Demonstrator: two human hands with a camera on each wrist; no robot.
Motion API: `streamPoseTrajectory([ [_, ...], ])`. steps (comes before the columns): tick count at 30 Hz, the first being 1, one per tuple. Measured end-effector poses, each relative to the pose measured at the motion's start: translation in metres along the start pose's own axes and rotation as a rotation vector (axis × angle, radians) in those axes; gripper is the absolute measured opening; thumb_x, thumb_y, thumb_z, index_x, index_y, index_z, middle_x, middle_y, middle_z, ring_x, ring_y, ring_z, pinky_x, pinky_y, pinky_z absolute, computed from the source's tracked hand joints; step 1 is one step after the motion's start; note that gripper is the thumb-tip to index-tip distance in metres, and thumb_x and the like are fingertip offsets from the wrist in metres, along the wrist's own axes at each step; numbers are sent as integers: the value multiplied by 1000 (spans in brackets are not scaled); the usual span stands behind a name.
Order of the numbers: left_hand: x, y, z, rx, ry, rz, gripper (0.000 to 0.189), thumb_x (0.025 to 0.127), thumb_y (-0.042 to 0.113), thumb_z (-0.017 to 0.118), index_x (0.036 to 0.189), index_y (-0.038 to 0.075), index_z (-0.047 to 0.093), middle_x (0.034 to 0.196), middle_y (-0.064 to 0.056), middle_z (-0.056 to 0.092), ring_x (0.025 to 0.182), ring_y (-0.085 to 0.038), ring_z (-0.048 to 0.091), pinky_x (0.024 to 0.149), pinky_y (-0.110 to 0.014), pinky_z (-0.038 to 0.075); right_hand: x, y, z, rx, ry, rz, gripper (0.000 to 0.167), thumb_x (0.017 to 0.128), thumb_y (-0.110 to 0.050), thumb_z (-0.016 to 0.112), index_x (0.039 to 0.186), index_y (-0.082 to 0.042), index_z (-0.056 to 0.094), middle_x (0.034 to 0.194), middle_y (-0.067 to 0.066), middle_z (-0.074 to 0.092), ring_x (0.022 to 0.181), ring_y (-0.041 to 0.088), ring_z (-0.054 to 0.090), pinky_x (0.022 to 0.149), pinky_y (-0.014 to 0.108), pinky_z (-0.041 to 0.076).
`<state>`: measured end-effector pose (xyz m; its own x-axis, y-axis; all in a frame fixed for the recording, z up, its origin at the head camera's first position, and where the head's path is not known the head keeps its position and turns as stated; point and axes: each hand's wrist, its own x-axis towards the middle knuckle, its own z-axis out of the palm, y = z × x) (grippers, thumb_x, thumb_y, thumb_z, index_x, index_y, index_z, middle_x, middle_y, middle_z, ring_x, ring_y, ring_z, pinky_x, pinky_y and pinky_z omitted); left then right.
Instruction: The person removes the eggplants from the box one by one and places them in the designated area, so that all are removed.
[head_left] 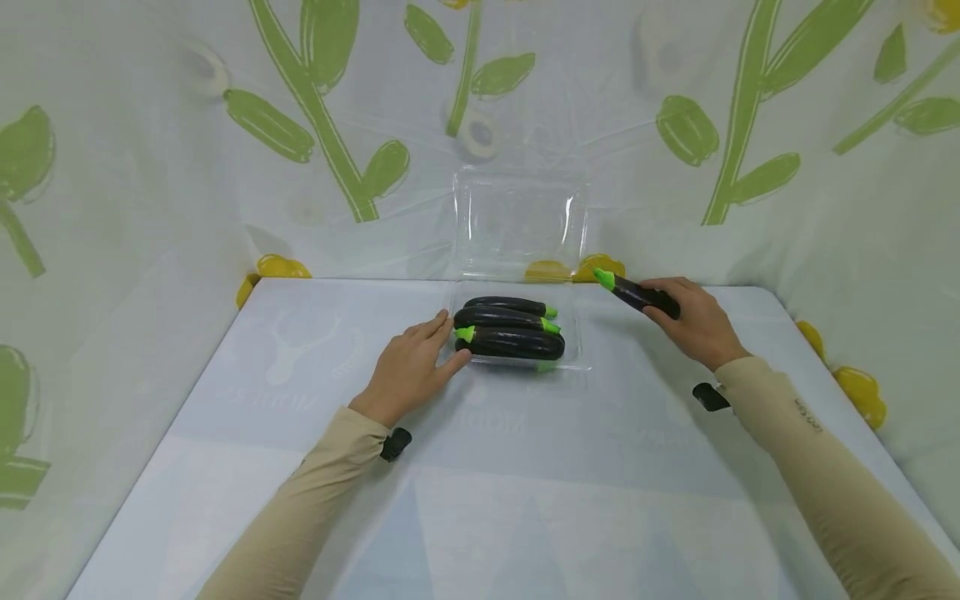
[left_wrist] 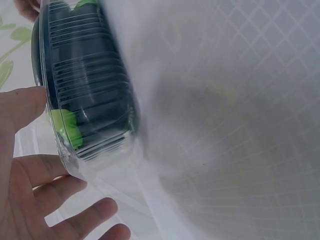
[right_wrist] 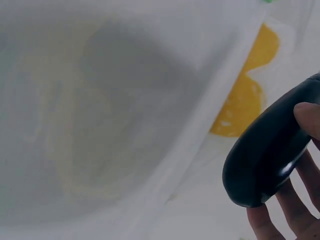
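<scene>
A clear plastic clamshell box [head_left: 577, 350] lies on the table with its lid [head_left: 517, 221] raised at the back. Several dark eggplants [head_left: 510, 342] with bright green stem ends lie side by side in it. My left hand [head_left: 408, 367] touches the box's left front corner, thumb at the front and fingers along the side. Through the ribbed wall [left_wrist: 90, 100] in the left wrist view, dark eggplant skin shows. To the right of the box, my right hand [head_left: 693, 321] holds another eggplant [head_left: 637, 296] above the table, its stem pointing left toward the box.
The white table [head_left: 480, 517] has faint blue triangle prints. Behind it and at both sides hangs pale cloth [head_left: 600, 108] with green leaves and yellow flowers. The raised lid stands near the back cloth.
</scene>
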<state>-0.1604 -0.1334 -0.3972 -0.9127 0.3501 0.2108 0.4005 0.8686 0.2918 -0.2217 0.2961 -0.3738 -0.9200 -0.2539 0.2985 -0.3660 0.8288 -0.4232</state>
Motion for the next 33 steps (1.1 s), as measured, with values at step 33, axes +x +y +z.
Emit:
streamPoseTrajectory([
  [33, 2, 2, -1, 5, -41, -29, 71, 103, 53, 52, 152, 1, 43, 159, -14, 39, 137, -37, 48, 105, -54, 45, 14, 27, 19, -39, -257, 72, 44, 96, -16, 69, 138, -11, 59, 144, 24, 50, 134, 44, 43, 109, 64, 32],
])
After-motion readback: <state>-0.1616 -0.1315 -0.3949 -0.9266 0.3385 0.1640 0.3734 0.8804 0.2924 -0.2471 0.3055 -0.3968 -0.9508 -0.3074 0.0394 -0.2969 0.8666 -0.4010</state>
